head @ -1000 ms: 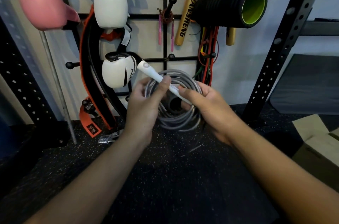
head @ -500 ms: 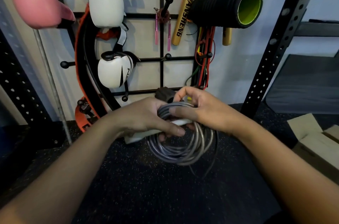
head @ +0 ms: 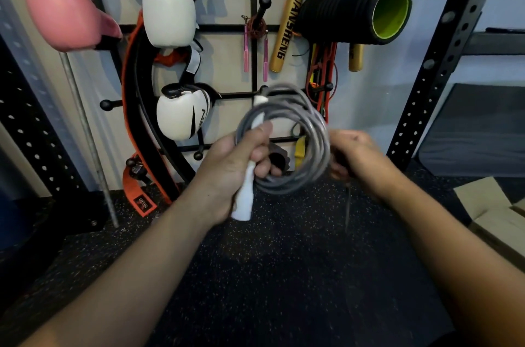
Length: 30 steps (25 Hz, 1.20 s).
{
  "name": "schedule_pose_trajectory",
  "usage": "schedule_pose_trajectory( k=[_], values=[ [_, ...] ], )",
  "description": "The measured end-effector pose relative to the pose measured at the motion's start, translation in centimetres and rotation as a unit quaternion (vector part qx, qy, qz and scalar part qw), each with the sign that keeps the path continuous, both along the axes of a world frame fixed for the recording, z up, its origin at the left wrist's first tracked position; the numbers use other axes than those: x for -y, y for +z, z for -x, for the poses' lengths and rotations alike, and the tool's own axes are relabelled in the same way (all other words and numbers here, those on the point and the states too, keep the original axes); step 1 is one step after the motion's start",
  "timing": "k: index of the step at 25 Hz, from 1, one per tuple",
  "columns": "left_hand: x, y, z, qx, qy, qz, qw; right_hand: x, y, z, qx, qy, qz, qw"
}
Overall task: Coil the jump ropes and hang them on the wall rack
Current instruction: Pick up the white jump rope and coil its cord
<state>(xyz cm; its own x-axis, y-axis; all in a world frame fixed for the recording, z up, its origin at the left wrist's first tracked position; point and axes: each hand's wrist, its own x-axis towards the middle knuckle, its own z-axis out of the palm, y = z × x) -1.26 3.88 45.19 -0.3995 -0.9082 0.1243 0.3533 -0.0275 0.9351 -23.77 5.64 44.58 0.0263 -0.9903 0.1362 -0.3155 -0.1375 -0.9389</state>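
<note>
A grey jump rope (head: 305,119) is wound into a round coil in front of the wall rack (head: 253,62). My left hand (head: 235,164) grips the coil's left side together with a white handle (head: 247,193) that stands nearly upright. My right hand (head: 352,156) holds the coil's right side, blurred; a loose dark end (head: 347,207) hangs below it. A second jump rope with pink handles (head: 255,45) hangs coiled on an upper peg.
White boxing gloves (head: 181,113), a pink glove (head: 65,14), an orange-and-black belt (head: 133,119), gold sticks (head: 287,25), a black-and-green foam roller (head: 358,10) and resistance bands hang on the rack. Perforated uprights (head: 443,62) flank it. A cardboard box (head: 494,210) sits right on the speckled floor.
The coil has risen from low and flat to upright in front of the rack. The white handle has turned from lying across to nearly vertical in my left hand. My right hand moved to the coil's right edge.
</note>
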Motion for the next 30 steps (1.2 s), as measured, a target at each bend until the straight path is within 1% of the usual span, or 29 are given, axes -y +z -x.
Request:
schedule_pose_trajectory(
  k=[1,3,5,6,7,9,11,12,14,17,19,20,22,23,24,25,26,27,28,29,30],
  values=[
    [-0.1,0.2,0.7,-0.052,0.041,-0.026,0.997,0.1,-0.6,-0.3,0.008,0.021,-0.01,1.0],
    [-0.3,0.6,1.8,-0.138,0.12,-0.065,0.981,-0.3,-1.1,-2.1,0.056,0.06,-0.027,0.996],
    [-0.4,0.2,2.4,-0.175,0.186,-0.081,0.963,-1.1,-1.1,-4.7,0.115,0.089,-0.041,0.989],
    [-0.5,-0.3,2.7,-0.166,0.213,-0.082,0.959,-1.6,-1.2,-6.2,0.133,0.09,-0.043,0.986],
    [-0.7,-0.9,2.9,-0.135,0.236,-0.079,0.959,-2.1,-1.3,-7.7,0.15,0.074,-0.038,0.985],
    [-1.5,-2.1,3.5,-0.064,0.264,-0.054,0.961,-2.6,-2.1,-10.1,0.213,-0.001,-0.012,0.977],
    [-2.5,-3.0,4.1,-0.042,0.259,-0.033,0.964,-2.6,-2.9,-11.1,0.274,-0.088,0.005,0.958],
    [-2.7,-3.4,4.4,-0.041,0.253,-0.029,0.966,-2.5,-2.9,-11.0,0.28,-0.12,0.004,0.952],
    [-2.7,-4.0,4.5,-0.039,0.23,-0.04,0.972,-2.2,-2.5,-10.2,0.258,-0.142,-0.008,0.956],
    [-2.0,-4.2,3.5,-0.044,0.167,-0.069,0.983,-1.8,-1.3,-8.4,0.184,-0.133,-0.046,0.973],
    [-1.2,-3.4,2.4,-0.034,0.119,-0.055,0.991,-1.3,-0.6,-7.1,0.139,-0.125,-0.051,0.981],
    [-0.8,-2.8,1.8,-0.034,0.103,-0.048,0.993,-1.1,-0.3,-6.4,0.107,-0.124,-0.044,0.986],
    [0.4,-1.3,0.3,-0.03,0.084,-0.035,0.995,-0.8,0.6,-4.9,-0.005,-0.118,-0.015,0.993],
    [1.0,-0.4,-0.6,-0.004,0.073,-0.013,0.997,-0.8,0.9,-4.3,-0.065,-0.108,0.001,0.992],
    [1.4,0.6,-1.7,0.056,0.058,0.03,0.996,-0.8,1.2,-3.8,-0.112,-0.094,0.012,0.989],
    [1.6,1.5,-2.7,0.152,0.038,0.092,0.983,-1.0,1.4,-3.5,-0.148,-0.078,0.018,0.986],
    [1.5,2.2,-3.5,0.262,0.018,0.162,0.951,-1.1,1.5,-3.4,-0.183,-0.062,0.02,0.981],
    [1.2,3.0,-3.9,0.358,-0.001,0.225,0.906,-1.2,1.6,-3.6,-0.22,-0.045,0.023,0.974],
    [0.8,3.5,-3.8,0.43,-0.016,0.272,0.861,-1.4,1.6,-3.9,-0.258,-0.028,0.03,0.965],
    [0.2,3.9,-3.3,0.478,-0.032,0.301,0.824,-1.6,1.5,-4.4,-0.285,-0.015,0.038,0.958],
    [-0.2,4.1,-2.6,0.515,-0.046,0.318,0.795,-1.7,1.5,-4.8,-0.296,-0.006,0.044,0.954]
  ],
)
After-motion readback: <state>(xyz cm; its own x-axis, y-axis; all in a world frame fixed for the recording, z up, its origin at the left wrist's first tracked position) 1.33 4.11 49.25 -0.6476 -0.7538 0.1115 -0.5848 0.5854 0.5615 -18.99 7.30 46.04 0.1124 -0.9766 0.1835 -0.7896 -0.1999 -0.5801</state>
